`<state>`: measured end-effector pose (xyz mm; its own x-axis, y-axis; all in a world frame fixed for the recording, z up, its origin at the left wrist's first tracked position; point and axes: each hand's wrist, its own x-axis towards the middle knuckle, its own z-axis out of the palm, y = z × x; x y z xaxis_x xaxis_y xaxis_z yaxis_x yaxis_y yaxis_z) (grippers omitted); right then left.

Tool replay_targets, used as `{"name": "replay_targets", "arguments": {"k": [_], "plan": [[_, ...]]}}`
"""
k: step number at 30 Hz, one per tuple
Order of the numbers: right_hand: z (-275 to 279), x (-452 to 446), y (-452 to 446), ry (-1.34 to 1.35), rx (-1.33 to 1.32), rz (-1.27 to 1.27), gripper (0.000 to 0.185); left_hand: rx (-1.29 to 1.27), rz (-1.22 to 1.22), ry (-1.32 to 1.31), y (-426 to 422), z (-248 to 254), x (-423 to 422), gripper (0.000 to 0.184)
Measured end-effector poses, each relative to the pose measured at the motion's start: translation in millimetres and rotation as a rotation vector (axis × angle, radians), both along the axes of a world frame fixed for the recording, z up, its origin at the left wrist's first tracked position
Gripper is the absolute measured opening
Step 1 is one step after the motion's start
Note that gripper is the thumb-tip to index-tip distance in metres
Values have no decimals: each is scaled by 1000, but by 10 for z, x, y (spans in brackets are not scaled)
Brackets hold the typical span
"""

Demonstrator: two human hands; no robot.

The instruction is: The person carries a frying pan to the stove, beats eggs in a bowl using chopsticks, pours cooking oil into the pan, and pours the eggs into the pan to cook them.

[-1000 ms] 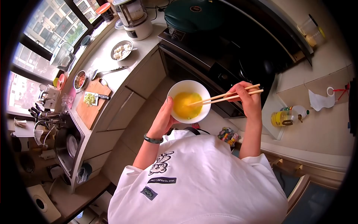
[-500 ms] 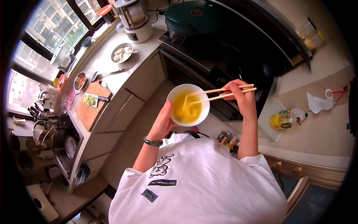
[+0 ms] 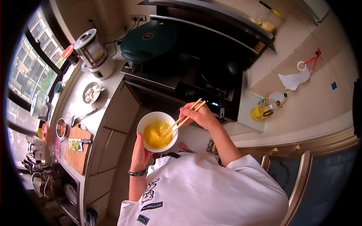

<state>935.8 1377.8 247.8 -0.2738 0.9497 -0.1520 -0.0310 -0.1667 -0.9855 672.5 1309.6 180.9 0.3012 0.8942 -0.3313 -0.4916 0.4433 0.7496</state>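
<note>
A white bowl (image 3: pixel 140 127) with yellow beaten egg (image 3: pixel 154 136) in it is held up in front of the white shirt. My left hand (image 3: pixel 140 153) grips the bowl's lower left side, thumb along the outer wall near the rim. Two wooden chopsticks (image 3: pixel 188 115) are pinched in my right hand (image 3: pixel 201 115), to the right of the bowl. Their tips dip into the egg at the bowl's right half. Small green bits float near the upper right of the egg.
On the left counter are a cutting board (image 3: pixel 77 161) with a knife (image 3: pixel 86 141) and chopped greens, a bowl of pale pieces (image 3: pixel 91 93), a ladle and a blender (image 3: pixel 100 64). Ahead stand a green appliance (image 3: pixel 149 41) and a black stove. Oil bottles (image 3: pixel 260 111) stand right.
The view has turned toward the stove, so the room and counter sit differently in frame. The bowl and both hands appear lower and further left. The chopsticks have swung to a steeper slant.
</note>
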Motion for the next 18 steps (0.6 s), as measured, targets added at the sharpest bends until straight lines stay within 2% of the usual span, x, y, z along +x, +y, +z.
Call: {"name": "replay_targets", "arguments": {"k": [2,3,4,6,8,10,12,14,17,18], "plan": [[-97,49,16,152,30,-152,21,7,-13,14,15,49,30,63],[-117,18,28,70,110,-201,22,-8,17,-1,2,108,58,61],[-98,34,18,71,110,-204,22,-25,47,-15,-9,141,77,60],[-27,69,-19,-18,1,-12,21,-23,34,-17,-4,141,89,60],[-84,60,-2,177,-18,-230,22,-51,44,-18,5,74,72,60],[-146,36,9,22,65,-173,23,-47,24,-54,10,57,58,58],[-88,67,-2,20,-29,-92,23,-22,5,-95,9,22,47,57],[-115,45,31,67,129,-265,24,0,3,-15,4,132,71,64],[-74,30,0,-15,35,-42,22,4,2,-1,8,186,63,64],[-89,51,11,60,-31,-82,23,5,-18,-28,11,192,50,61]]}}
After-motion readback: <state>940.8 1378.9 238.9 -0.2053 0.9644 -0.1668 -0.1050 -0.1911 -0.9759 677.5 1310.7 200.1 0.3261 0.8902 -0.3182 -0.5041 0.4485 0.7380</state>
